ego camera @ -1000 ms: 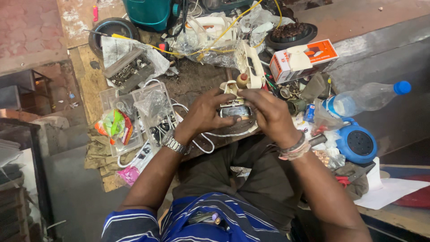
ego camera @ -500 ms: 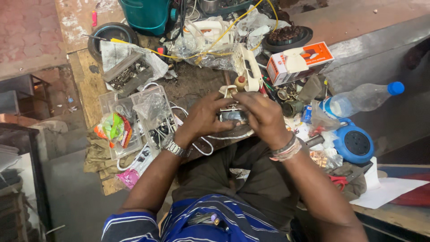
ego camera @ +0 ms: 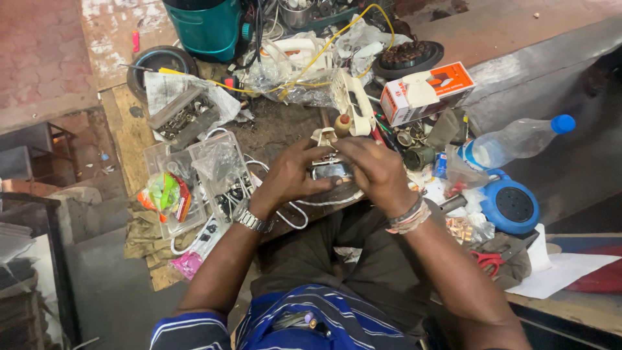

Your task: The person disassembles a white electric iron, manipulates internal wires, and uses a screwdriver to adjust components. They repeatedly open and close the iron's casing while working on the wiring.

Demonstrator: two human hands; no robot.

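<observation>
Both my hands meet over a small metal device (ego camera: 329, 170) at the middle of a cluttered wooden workbench (ego camera: 133, 133). My left hand (ego camera: 291, 176), with a metal watch on its wrist, grips the device from the left. My right hand (ego camera: 376, 170), with string bands on its wrist, covers the device from the right with curled fingers. A white cable (ego camera: 295, 217) loops out from under my hands toward my lap. Most of the device is hidden between my fingers.
Clear plastic boxes of small parts (ego camera: 194, 185) lie left of my hands. An orange and white carton (ego camera: 426, 92), a plastic bottle with a blue cap (ego camera: 515, 139) and a round blue device (ego camera: 514, 205) are on the right. A teal container (ego camera: 210, 26) stands at the back. Red-handled scissors (ego camera: 486, 259) lie lower right.
My hands stay on the small device with only slight finger shifts. The view has drifted a little.
</observation>
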